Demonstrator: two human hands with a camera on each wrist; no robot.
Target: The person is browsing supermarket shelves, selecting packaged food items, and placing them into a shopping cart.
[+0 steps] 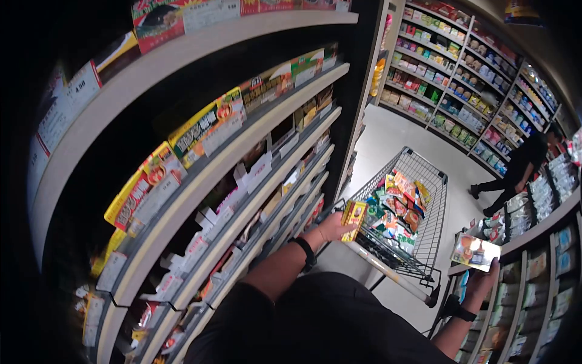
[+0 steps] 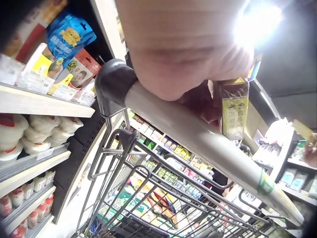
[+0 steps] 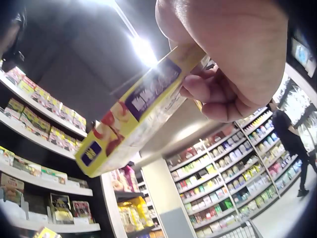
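Above the shopping cart's handle (image 1: 394, 276), my left hand (image 1: 332, 228) grips a small yellow box (image 1: 356, 218). In the left wrist view this hand (image 2: 188, 49) lies right at the cart's pale handle bar (image 2: 198, 136), the box (image 2: 235, 111) sticking out past the fingers. Out to the right, my right hand (image 1: 481, 282) holds up a flat box (image 1: 476, 252) with a glossy, brightly lit face. The right wrist view shows this box (image 3: 133, 116) as yellow with a purple label and food pictures, the fingers (image 3: 198, 88) curled at its near end.
Several colourful snack bags (image 1: 400, 206) lie in the wire cart basket (image 1: 433, 206). A shelf (image 1: 200, 164) of boxed goods stands close on the left, another (image 1: 539, 285) on the right. A person in dark clothes (image 1: 521, 167) walks beyond the cart, before stocked back shelves (image 1: 448, 79).
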